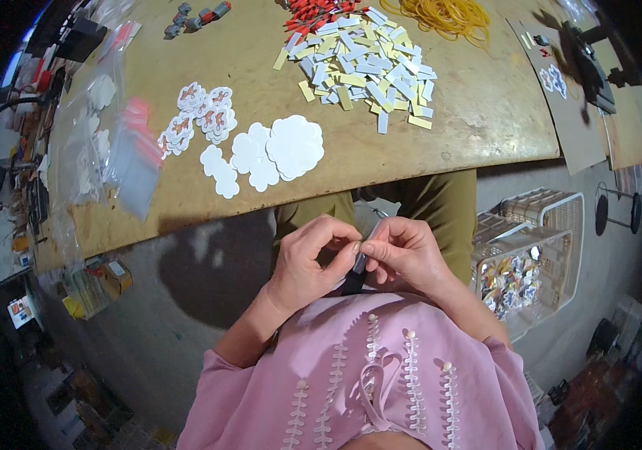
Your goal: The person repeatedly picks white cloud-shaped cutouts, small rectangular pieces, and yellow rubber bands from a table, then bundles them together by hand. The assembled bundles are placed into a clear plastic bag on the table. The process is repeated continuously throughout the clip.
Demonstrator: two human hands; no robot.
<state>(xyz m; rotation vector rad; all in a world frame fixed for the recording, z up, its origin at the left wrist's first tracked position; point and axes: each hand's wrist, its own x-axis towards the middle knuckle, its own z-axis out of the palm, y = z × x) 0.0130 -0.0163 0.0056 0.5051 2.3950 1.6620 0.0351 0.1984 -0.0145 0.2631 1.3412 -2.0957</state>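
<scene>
Close to my lap, in front of the table edge, my left hand (319, 255) and my right hand (402, 253) meet at the fingertips. Both are closed in a pinch on a small pale strip (360, 261), mostly covered by the fingers; its exact kind is hard to make out. On the table beyond lies a heap of short white and yellow strips (369, 67). White scallop-edged cards (295, 148) form a flat pile at the near edge, and printed cut-out cards (216, 114) with an orange figure are stacked behind them, to the left.
Clear plastic bags (135, 161) cover the table's left side. Red small parts (321, 15), yellow rubber bands (448, 19) and grey-red pieces (199, 19) lie at the back. White plastic baskets (561, 217) holding packed colourful items stand on the floor to the right.
</scene>
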